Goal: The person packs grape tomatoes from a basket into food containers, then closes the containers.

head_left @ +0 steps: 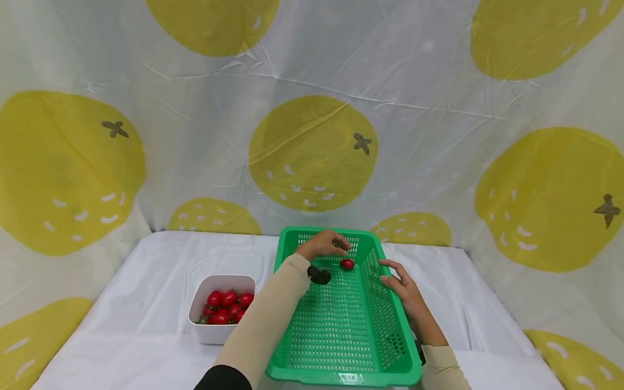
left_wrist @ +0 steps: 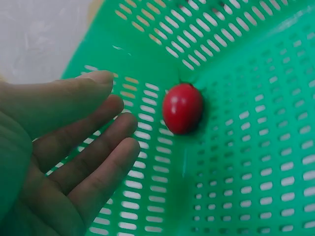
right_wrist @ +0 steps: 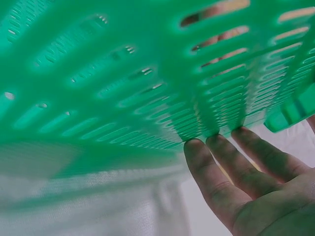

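Observation:
A single red cherry tomato (head_left: 348, 264) lies at the far end of the green perforated plastic basket (head_left: 331, 336). My left hand (head_left: 325, 245) hovers close above it, fingers loosely extended. In the left wrist view, a gap separates those fingertips from the cherry tomato (left_wrist: 182, 108), which rests in the angle between the basket's wall and floor. At the basket's right side, my right hand (head_left: 408, 298) holds the wall, thumb and forefinger over the rim. Three fingers of the right hand (right_wrist: 256, 182) touch the wall from outside in the right wrist view.
Left of the basket stands a white container (head_left: 214, 336) with several red cherry tomatoes (head_left: 229, 299); my left forearm covers its right edge. A pale translucent lid-like piece (head_left: 241, 264) lies behind it. White cloth covers the table, and a fruit-printed curtain (head_left: 312, 151) hangs at the back.

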### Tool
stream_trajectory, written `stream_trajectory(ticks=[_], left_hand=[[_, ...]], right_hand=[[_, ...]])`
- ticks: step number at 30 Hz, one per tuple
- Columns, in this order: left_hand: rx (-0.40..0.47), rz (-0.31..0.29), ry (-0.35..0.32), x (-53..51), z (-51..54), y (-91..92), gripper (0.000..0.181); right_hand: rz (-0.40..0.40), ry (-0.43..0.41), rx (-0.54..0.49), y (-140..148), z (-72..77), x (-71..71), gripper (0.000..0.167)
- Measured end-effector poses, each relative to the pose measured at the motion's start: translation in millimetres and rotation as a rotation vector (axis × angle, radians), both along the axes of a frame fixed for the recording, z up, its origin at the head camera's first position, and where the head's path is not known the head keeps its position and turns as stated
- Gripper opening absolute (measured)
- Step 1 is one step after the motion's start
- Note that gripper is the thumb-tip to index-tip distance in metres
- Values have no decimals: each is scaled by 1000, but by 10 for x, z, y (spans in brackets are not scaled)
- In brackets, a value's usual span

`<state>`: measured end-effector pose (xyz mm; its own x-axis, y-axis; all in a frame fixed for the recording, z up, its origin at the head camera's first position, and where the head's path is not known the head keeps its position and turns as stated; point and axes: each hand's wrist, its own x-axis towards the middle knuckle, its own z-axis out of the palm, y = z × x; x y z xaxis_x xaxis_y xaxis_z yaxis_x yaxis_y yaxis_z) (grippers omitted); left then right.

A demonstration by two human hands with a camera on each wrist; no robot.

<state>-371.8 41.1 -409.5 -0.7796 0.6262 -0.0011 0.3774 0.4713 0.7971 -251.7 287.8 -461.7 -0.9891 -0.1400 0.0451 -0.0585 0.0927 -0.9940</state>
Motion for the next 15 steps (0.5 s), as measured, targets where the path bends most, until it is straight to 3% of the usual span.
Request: stream_trajectory(ticks=[6,15], left_hand=[[-45,-16,-7,6,-45,49,30],[-128,13,0,34,-114,119,30]], right_hand=[[16,7,-1,24,-13,-3,47],[24,-2,-16,8,-25,-4,47]])
